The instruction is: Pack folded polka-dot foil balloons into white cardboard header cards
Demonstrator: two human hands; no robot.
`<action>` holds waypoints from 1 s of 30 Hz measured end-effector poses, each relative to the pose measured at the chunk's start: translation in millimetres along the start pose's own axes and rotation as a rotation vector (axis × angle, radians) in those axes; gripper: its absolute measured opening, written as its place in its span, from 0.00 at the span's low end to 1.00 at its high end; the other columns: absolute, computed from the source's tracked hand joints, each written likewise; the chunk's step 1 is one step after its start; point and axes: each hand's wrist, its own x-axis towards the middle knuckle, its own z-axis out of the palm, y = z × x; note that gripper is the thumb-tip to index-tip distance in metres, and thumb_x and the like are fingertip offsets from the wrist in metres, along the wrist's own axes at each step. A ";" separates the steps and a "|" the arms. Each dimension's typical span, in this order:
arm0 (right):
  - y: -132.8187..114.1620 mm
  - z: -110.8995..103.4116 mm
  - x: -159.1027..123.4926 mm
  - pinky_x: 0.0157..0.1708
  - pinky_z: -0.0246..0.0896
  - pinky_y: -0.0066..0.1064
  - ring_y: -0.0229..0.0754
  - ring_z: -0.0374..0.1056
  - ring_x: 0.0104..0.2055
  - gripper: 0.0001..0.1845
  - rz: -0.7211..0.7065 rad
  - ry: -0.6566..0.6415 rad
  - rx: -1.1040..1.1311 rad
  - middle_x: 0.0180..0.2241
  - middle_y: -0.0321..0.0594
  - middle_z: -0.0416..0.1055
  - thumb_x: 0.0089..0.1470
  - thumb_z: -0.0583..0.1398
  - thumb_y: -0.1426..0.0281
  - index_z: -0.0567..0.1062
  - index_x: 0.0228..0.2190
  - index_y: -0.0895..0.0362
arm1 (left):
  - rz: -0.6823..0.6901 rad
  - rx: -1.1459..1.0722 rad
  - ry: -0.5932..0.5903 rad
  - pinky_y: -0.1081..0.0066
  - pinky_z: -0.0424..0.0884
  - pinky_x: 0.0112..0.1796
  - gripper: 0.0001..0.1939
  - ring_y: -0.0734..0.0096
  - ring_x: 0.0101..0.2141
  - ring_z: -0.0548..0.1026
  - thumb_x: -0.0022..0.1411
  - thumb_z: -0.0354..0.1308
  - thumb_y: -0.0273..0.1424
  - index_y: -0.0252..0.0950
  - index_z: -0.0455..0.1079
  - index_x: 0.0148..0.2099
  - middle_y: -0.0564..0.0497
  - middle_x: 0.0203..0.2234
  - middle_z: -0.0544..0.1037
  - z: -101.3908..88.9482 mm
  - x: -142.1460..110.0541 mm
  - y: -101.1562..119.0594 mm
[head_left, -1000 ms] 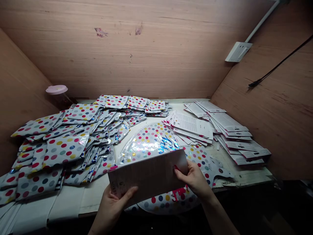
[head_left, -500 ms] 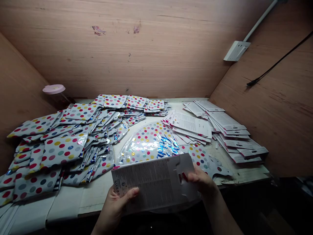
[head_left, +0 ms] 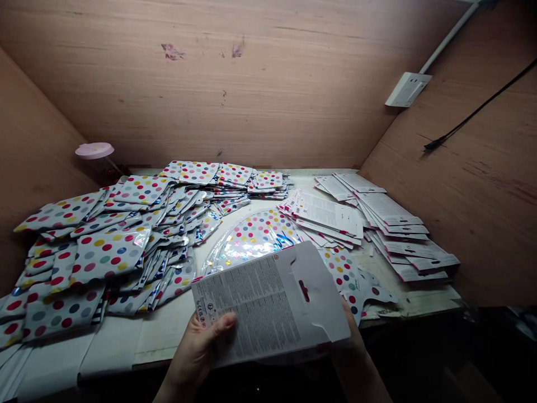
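Observation:
A flat white cardboard packet (head_left: 268, 305) is held up in front of me, tilted, its right end higher. Small print covers most of its face, and a tucked flap with a hang hole sits at the right end. My left hand (head_left: 201, 347) is closed on the lower left corner, thumb across the print. Against the right edge lies my right hand (head_left: 352, 341), its fingers mostly hidden behind the packet. Beneath, a clear-edged round foil balloon (head_left: 251, 235) with coloured dots and blue lettering lies flat on the table (head_left: 155, 341), partly covered by the packet.
Many folded dotted foil balloons (head_left: 109, 257) are heaped on the left. To the right are stacks of printed packets (head_left: 398, 224), with another pile (head_left: 327, 215) nearer the middle. A pink-lidded container (head_left: 94, 151) stands back left. Wooden panels enclose the table; a cable (head_left: 457, 129) hangs right.
My right hand has shifted from the front of the flap to behind the packet's right edge. The packet has turned its printed face further up, and its right end has risen. My left hand keeps its grip.

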 end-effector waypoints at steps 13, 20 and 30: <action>-43.6 -36.5 21.2 0.33 0.62 0.31 0.41 0.65 0.32 0.15 -0.068 -0.125 -0.237 0.30 0.38 0.70 0.58 0.59 0.57 0.75 0.32 0.55 | 0.204 0.167 0.071 0.68 0.78 0.33 0.22 0.56 0.33 0.81 0.37 0.75 0.37 0.34 0.78 0.36 0.47 0.30 0.84 -17.4 7.8 1.3; -40.3 -29.7 29.0 0.32 0.59 0.29 0.39 0.63 0.30 0.13 -0.049 -0.295 -0.201 0.27 0.37 0.68 0.56 0.61 0.61 0.74 0.29 0.58 | 0.330 0.249 0.122 0.65 0.78 0.32 0.19 0.54 0.28 0.81 0.28 0.77 0.38 0.38 0.79 0.27 0.48 0.25 0.83 -44.3 9.7 2.8; -41.7 -29.4 35.1 0.36 0.65 0.33 0.43 0.68 0.33 0.10 -0.196 -0.294 -0.343 0.31 0.41 0.73 0.58 0.60 0.64 0.78 0.33 0.56 | 0.444 0.343 0.122 0.62 0.78 0.35 0.18 0.49 0.34 0.79 0.31 0.76 0.34 0.38 0.78 0.29 0.48 0.27 0.82 -24.4 8.8 22.3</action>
